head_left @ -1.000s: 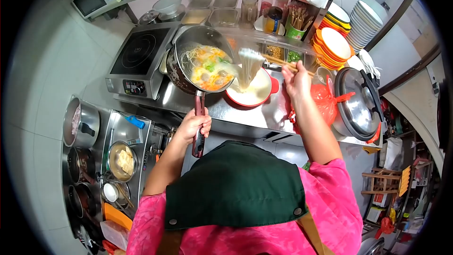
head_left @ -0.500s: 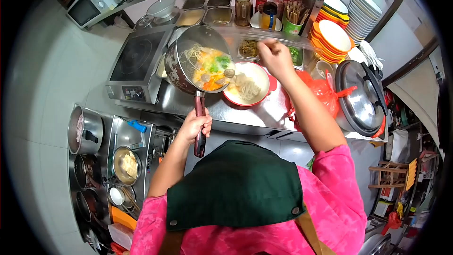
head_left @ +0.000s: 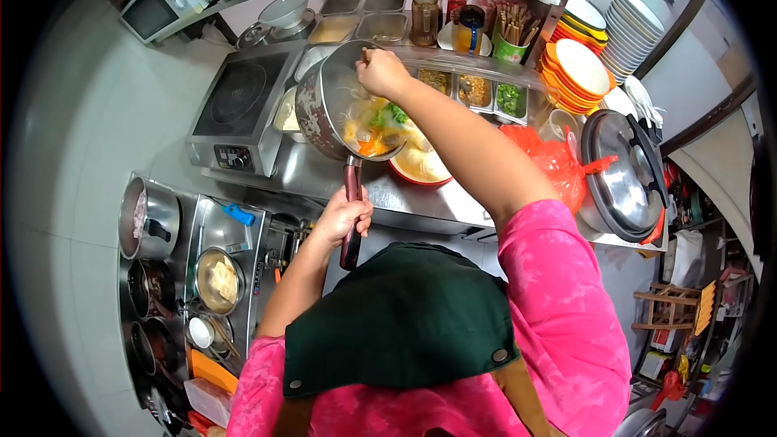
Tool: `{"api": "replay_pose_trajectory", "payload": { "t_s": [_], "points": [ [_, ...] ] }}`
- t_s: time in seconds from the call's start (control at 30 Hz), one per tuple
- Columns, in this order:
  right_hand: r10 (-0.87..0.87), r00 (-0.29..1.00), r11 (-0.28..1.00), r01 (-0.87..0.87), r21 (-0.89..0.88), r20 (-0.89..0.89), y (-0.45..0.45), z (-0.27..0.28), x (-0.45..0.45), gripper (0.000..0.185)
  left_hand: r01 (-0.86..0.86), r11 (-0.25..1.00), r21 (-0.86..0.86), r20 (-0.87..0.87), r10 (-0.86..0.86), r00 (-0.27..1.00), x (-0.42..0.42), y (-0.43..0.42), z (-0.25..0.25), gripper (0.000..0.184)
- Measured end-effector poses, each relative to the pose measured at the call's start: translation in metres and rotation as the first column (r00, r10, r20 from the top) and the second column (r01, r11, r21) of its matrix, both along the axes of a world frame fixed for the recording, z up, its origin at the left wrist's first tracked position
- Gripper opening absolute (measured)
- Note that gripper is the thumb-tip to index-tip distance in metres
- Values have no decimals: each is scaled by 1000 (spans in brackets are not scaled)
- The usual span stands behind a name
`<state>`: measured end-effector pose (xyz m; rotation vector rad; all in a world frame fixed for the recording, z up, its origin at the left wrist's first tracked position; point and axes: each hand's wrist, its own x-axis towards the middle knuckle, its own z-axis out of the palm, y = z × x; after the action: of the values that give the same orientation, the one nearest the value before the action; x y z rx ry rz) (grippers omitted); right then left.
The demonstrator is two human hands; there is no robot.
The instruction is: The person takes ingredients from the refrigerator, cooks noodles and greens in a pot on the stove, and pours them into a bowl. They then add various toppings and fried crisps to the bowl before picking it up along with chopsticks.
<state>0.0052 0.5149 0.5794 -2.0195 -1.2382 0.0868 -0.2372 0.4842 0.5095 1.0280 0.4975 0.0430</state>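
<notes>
A scuffed saucepan (head_left: 312,119) is tilted toward a red-rimmed bowl (head_left: 421,183) on the steel counter. My left hand (head_left: 346,217) is wrapped round its dark red-brown handle (head_left: 351,248). Inside lies soup (head_left: 376,133) with orange shreds, green leaves and pale strands. My right hand (head_left: 383,73) is closed at the far right part of the pan; what its fingers hold is hidden. Pale noodles (head_left: 422,163) show in the bowl, beneath the pan's lip and partly behind my right forearm.
Topping trays, one with chopped greens (head_left: 509,99), stand behind the bowl. An induction cooker (head_left: 235,105) sits left. Right are orange bowls (head_left: 576,73), a red plastic bag (head_left: 554,166) and a lidded pot (head_left: 619,174). Lower left stand a steel pot (head_left: 154,222) and a metal bowl (head_left: 218,279).
My right hand has moved left from above the trays to the pan. The pan is tipped further over the bowl, and its solids have slid toward the lip.
</notes>
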Motion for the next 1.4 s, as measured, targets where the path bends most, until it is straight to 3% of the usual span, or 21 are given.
{"api": "replay_pose_trajectory", "payload": {
  "t_s": [0.07, 0.2, 0.27, 0.33, 0.37, 0.43, 0.53, 0.73, 0.8, 0.87, 0.93, 1.0, 1.13, 1.4],
  "points": [
    [-22, 997, 999, 18, -49, -76, -3, -5, 5, 31, 9, 998, 67, -33, -6, 999, 0, 0, 1, 17],
    [-67, 973, 981, 24, -194, -219, -12, 0, 11, 34, 17, 999, 42, -33, -16, 999, 3, 2, -5, 17],
    [-103, 985, 974, 71, -214, -141, -23, 9, 11, 34, -6, 1000, 25, -37, 7, 999, 6, 1, -3, 17],
    [-18, 999, 977, 10, -214, -37, -31, 16, 15, 34, -9, 999, 36, -42, 10, 999, 6, 0, -3, 16],
    [-22, 999, 976, 13, -216, -39, -35, 20, 17, 34, -19, 999, 49, -46, 21, 999, 6, 0, -3, 16],
    [-46, 974, 958, -20, -287, -221, -48, 35, 16, 34, -13, 998, 55, -42, 16, 999, 6, 2, -10, 16],
    [-19, 992, 951, -21, -307, -128, -62, 41, 22, 35, -24, 997, 76, -44, 28, 999, 8, -1, -6, 14],
    [-24, 984, 938, -40, -346, -177, -79, 44, 31, 32, -45, 995, 88, -41, 48, 998, 10, -2, -5, 13],
    [-25, 950, 973, -48, -225, -310, -78, 46, 34, 30, -43, 995, 94, -39, 47, 998, 10, -3, -3, 13],
    [33, 945, 984, -88, -154, -327, -72, 48, 29, 25, -31, 995, 99, -35, 35, 999, 8, -4, -3, 13],
    [146, 759, 986, -166, 28, -635, -61, 44, 12, 20, -16, 995, 98, -40, 20, 999, 6, -5, -4, 14],
    [176, 707, 961, -276, -38, -685, -47, 31, -4, 14, 2, 995, 100, -43, 2, 999, 5, -6, -4, 16],
    [48, 833, 951, -207, -229, -551, -25, 5, -13, 24, -1, 997, 76, -41, 4, 999, 4, -9, -5, 18],
    [-16, 916, 941, -122, -315, -401, -40, 24, 2, 21, 11, 994, 111, -55, -5, 998, 5, -12, -5, 16]
  ]
}}
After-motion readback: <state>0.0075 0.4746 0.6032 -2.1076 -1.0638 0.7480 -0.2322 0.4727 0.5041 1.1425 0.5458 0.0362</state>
